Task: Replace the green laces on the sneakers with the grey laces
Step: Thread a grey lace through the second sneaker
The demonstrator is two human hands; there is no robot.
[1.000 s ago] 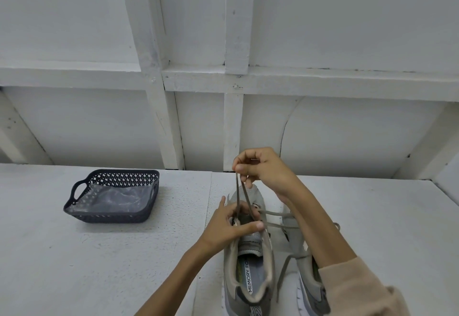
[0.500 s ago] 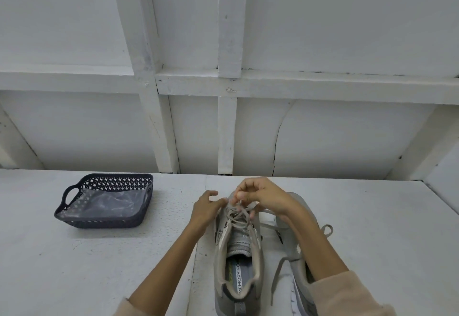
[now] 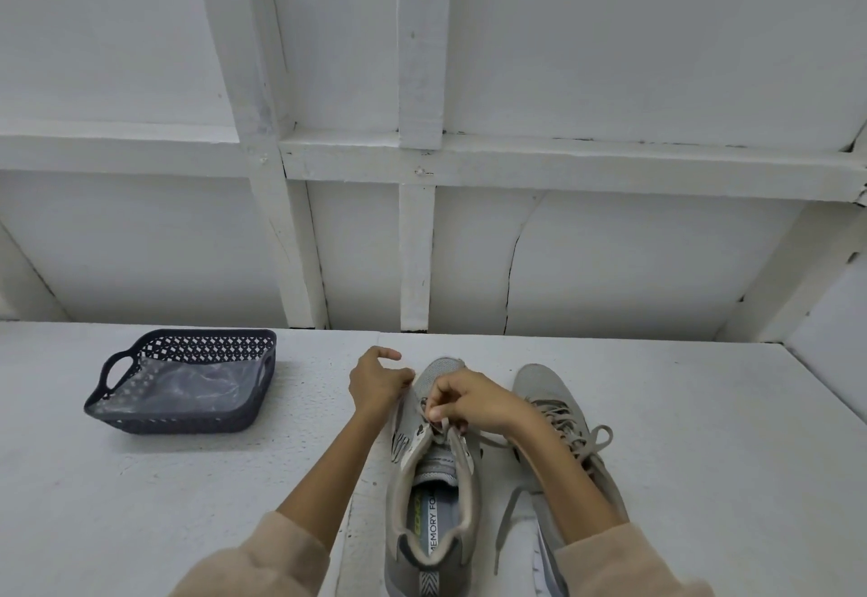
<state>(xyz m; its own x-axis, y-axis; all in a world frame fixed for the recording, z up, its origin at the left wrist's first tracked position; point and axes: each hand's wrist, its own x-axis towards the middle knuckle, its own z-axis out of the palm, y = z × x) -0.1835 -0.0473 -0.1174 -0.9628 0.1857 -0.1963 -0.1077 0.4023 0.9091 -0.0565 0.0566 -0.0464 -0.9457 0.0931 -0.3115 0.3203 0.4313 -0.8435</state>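
Two sneakers (image 3: 434, 472) (image 3: 539, 385), two hands (image 3: 375, 383) (image 3: 476, 401), one basket (image 3: 206, 338)

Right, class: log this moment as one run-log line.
left hand beside left sneaker | right hand pinching grey lace at its eyelets | right sneaker laced

Side-by-side sneakers (image 3: 434, 470), grey laces (image 3: 563, 418)

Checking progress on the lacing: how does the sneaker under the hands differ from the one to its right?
The sneaker under the hands is mid-lacing: the right hand pinches its grey lace at the eyelets. The other sneaker is laced in crosses, a loop showing. The first shows its whole insole; the right forearm hides the second's. Both are grey, toes toward the wall.
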